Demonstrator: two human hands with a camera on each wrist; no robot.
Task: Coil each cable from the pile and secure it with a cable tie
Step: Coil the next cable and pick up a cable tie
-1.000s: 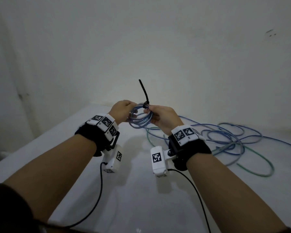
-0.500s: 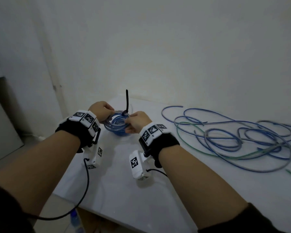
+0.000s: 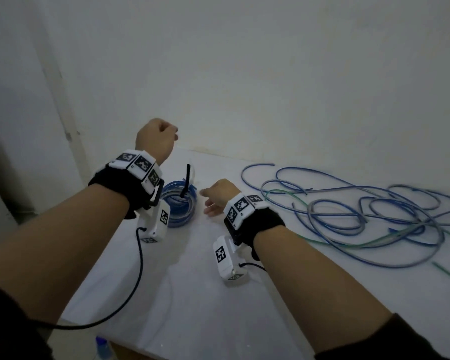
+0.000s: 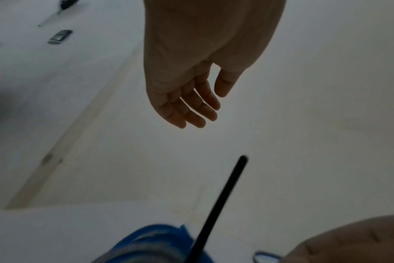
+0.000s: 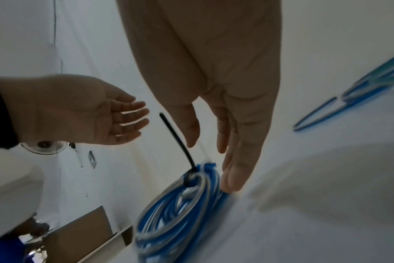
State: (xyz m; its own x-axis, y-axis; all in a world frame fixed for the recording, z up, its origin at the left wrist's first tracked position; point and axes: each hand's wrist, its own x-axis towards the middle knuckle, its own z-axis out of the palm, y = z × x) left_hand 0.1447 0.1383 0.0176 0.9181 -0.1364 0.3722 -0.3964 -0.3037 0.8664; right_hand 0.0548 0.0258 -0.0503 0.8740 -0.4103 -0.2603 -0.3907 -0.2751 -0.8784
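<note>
A coiled blue and grey cable (image 3: 178, 203) lies flat on the white table (image 3: 192, 294) near its far left corner. A black cable tie (image 3: 187, 181) is cinched round it, with its tail sticking up. My left hand (image 3: 166, 133) hangs in the air above and behind the coil, fingers relaxed and holding nothing, as the left wrist view (image 4: 191, 92) shows. My right hand (image 3: 208, 201) is just right of the coil. In the right wrist view its straight fingers (image 5: 232, 178) reach the coil's (image 5: 175, 213) rim beside the tie (image 5: 178, 142). Whether they touch it I cannot tell.
A pile of loose blue, grey and green cables (image 3: 348, 211) sprawls over the right half of the table. The wall runs close behind. The table's left edge drops off beside the coil, with a bottle (image 3: 103, 346) on the floor below.
Both hands have let go of the tied coil, which now lies on the table. The left hand has risen above it, and the right hand has opened beside it.
</note>
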